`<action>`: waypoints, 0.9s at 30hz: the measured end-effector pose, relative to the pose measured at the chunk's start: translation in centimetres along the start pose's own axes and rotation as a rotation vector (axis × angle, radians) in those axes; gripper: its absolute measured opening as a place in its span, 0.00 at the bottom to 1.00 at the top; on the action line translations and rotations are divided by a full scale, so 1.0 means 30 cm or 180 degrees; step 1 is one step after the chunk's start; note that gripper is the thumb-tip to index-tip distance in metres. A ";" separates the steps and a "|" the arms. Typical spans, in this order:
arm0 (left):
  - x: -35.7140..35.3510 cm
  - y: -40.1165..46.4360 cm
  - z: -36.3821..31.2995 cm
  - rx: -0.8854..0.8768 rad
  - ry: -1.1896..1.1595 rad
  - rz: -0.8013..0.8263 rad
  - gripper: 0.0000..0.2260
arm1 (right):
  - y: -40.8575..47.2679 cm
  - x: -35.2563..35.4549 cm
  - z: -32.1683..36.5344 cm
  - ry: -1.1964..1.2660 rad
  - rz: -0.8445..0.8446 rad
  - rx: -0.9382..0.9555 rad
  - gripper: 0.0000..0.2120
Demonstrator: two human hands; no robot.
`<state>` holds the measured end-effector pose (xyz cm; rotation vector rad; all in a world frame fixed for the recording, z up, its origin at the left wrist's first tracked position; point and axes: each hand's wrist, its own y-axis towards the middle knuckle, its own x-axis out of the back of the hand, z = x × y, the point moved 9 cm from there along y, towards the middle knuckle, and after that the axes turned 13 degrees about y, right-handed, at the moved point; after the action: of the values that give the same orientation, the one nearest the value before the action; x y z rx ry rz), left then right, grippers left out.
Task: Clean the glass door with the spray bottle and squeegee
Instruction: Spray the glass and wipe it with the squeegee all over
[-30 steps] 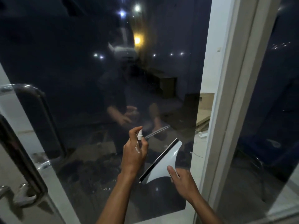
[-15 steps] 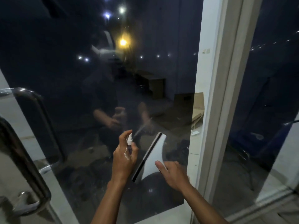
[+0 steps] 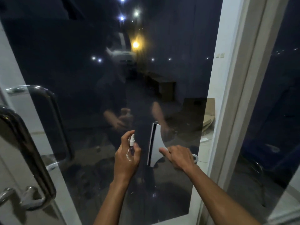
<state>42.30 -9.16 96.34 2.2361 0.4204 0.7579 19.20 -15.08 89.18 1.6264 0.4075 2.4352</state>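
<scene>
The spray bottle point(image 3: 131, 146), small and clear with a white nozzle, sat upright in the left hand point(image 3: 127, 158), whose fingers curled round its body while the forefinger arched over the nozzle top. Just to its right, apart from it, the squeegee point(image 3: 155, 143) stood with its black blade edge nearly vertical, facing the bottle, and its white body flaring back toward the right hand point(image 3: 179, 157). That hand gripped the squeegee's handle end, thumb stretched forward along the white part and the other fingers wrapped out of view beneath. Both hands were held low before the glass door point(image 3: 81, 62); whether the blade touched the pane I could not tell.

The dark glass mirrored the person's forearms and a row of small lights. On the left, a curved metal pull handle point(image 3: 24, 140) stood out from the door, well apart from the hands. To the right rose the pale door frame point(image 3: 240, 95), with another dark pane beyond it.
</scene>
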 end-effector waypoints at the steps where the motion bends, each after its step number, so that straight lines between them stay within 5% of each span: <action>1: -0.011 -0.002 -0.001 0.0023 0.0012 -0.0008 0.16 | -0.007 0.001 -0.053 -0.0018 -0.0010 -0.0109 0.33; 12: -0.166 -0.016 -0.084 0.0167 0.0084 0.0031 0.17 | -0.023 0.105 -0.372 -0.0241 -0.0121 -0.0302 0.28; 18: -0.172 -0.028 -0.107 0.0149 0.0109 -0.0097 0.17 | -0.099 0.125 -0.561 -0.0260 -0.0198 -0.0615 0.36; 22: -0.218 -0.031 -0.150 0.0119 0.0055 -0.0085 0.17 | -0.090 0.155 -0.505 0.0337 -0.0371 -0.0451 0.33; 27: -0.272 -0.028 -0.213 0.0054 0.0057 -0.0076 0.17 | -0.023 0.238 -0.423 0.2041 -0.0876 -0.0645 0.34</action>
<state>31.91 -9.23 96.11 2.2377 0.4631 0.7647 4.75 -13.85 90.60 0.6322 0.4164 2.6153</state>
